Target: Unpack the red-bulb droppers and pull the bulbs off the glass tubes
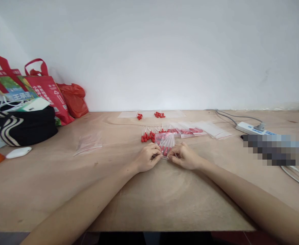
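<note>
Between my hands, low over the table, is a clear zip bag (164, 139) with several red-tipped sticks inside, red ends toward me. My left hand (148, 157) pinches its near left corner. At the near right corner, my right hand (184, 156) is closed on the same bag. Just beyond, a row of loose red-tipped white sticks (145, 136) lies on the table, partly hidden by the bag. Filled clear bags (191, 131) overlap to the right of the sticks, and flat clear bags (213, 129) lie beside them.
More clear bags (127, 114) and small red pieces (159, 115) lie by the wall. Another stack of bags (88, 143) sits at left. Shopping bags (46, 92), a black pouch (24, 124) and a white case (19, 152) stand far left. A power strip (251, 128) with cables lies right.
</note>
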`<action>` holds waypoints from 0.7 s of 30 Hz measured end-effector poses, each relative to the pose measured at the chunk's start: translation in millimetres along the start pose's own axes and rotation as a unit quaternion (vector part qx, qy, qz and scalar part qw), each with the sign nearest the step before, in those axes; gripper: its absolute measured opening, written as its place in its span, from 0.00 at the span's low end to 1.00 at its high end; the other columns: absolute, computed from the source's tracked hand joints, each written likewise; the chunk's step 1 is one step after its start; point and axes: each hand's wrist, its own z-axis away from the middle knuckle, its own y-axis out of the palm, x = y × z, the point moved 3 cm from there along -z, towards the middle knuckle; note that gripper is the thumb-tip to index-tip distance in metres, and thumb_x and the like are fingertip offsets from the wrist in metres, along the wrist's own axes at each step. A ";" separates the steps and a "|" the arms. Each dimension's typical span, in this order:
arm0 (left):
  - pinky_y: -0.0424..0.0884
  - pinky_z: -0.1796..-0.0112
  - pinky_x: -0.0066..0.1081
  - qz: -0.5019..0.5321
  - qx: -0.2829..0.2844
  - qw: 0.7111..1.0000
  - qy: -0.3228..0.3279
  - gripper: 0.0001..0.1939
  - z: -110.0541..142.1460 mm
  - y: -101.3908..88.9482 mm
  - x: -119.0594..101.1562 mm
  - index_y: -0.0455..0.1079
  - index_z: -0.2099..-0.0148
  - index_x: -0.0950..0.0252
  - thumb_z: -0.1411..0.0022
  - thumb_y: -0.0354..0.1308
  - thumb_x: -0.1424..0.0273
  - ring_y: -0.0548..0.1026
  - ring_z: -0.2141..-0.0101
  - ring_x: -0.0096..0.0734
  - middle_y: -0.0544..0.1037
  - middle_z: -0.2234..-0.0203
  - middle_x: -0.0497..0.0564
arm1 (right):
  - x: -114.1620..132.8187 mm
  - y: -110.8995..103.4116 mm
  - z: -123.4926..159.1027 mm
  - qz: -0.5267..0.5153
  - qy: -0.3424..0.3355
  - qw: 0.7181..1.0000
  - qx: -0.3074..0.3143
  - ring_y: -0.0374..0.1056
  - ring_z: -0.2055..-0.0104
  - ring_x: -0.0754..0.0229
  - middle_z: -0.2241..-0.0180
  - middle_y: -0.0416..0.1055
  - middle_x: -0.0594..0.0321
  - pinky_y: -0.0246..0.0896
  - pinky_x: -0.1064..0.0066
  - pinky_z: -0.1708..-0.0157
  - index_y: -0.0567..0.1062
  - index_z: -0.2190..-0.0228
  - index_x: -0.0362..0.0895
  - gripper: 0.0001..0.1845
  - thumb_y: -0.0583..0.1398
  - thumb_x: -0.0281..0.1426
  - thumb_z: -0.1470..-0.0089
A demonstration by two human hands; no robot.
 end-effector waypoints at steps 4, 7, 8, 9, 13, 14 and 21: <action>0.66 0.65 0.29 -0.016 -0.002 0.999 0.032 0.07 0.3 -1.9 -2.3 0.69 0.68 0.67 0.42 0.51 0.72 0.68 0.67 0.27 0.71 0.71 0.52 | -3.3 -0.3 -0.6 -0.072 0.021 0.997 0.032 0.59 0.78 0.70 0.79 0.69 0.69 0.51 0.77 0.74 0.71 0.79 0.42 0.08 0.52 0.25 0.55; 0.66 0.62 0.31 -0.063 -0.023 0.994 0.084 0.05 0.8 -4.9 -6.1 0.68 0.65 0.66 0.43 0.53 0.71 0.68 0.64 0.29 0.72 0.67 0.53 | -5.3 1.8 -0.3 -0.097 0.037 0.994 0.021 0.59 0.77 0.70 0.78 0.69 0.68 0.52 0.78 0.75 0.71 0.78 0.42 0.08 0.53 0.25 0.55; 0.66 0.60 0.33 -0.088 -0.033 0.990 0.106 0.05 1.1 -5.7 -7.8 0.69 0.65 0.65 0.43 0.53 0.71 0.68 0.63 0.30 0.72 0.66 0.52 | -5.7 2.9 -0.2 -0.107 0.040 0.993 0.017 0.59 0.77 0.70 0.78 0.69 0.68 0.52 0.78 0.75 0.71 0.78 0.41 0.08 0.53 0.26 0.55; 0.65 0.60 0.34 -0.114 -0.042 0.984 0.128 0.04 1.5 -6.1 -9.4 0.69 0.66 0.64 0.44 0.54 0.72 0.68 0.62 0.31 0.72 0.65 0.52 | -6.0 4.1 0.0 -0.116 0.042 0.992 0.014 0.60 0.77 0.70 0.78 0.69 0.68 0.52 0.78 0.75 0.71 0.78 0.41 0.07 0.53 0.26 0.55; 0.65 0.60 0.34 -0.184 -0.062 0.965 0.177 0.03 2.4 -5.6 -13.9 0.70 0.68 0.62 0.44 0.54 0.72 0.67 0.60 0.32 0.72 0.64 0.50 | -6.8 7.8 0.4 -0.141 0.047 0.989 0.001 0.61 0.76 0.68 0.78 0.69 0.67 0.53 0.77 0.74 0.71 0.77 0.41 0.07 0.53 0.27 0.53; 0.65 0.60 0.34 -0.189 -0.065 0.963 0.178 0.03 2.3 -5.5 -14.2 0.70 0.67 0.62 0.44 0.55 0.72 0.67 0.60 0.32 0.72 0.64 0.50 | -7.2 8.6 0.4 -0.143 0.046 0.989 0.000 0.61 0.76 0.68 0.78 0.69 0.66 0.53 0.77 0.74 0.71 0.77 0.41 0.07 0.53 0.27 0.53; 0.65 0.59 0.35 -0.192 -0.063 0.968 0.146 0.04 0.5 -5.8 -11.0 0.68 0.72 0.65 0.45 0.55 0.72 0.67 0.60 0.33 0.73 0.64 0.52 | -10.8 9.8 0.3 -0.108 0.046 0.993 -0.023 0.58 0.78 0.69 0.80 0.67 0.68 0.50 0.76 0.75 0.70 0.78 0.42 0.07 0.53 0.27 0.53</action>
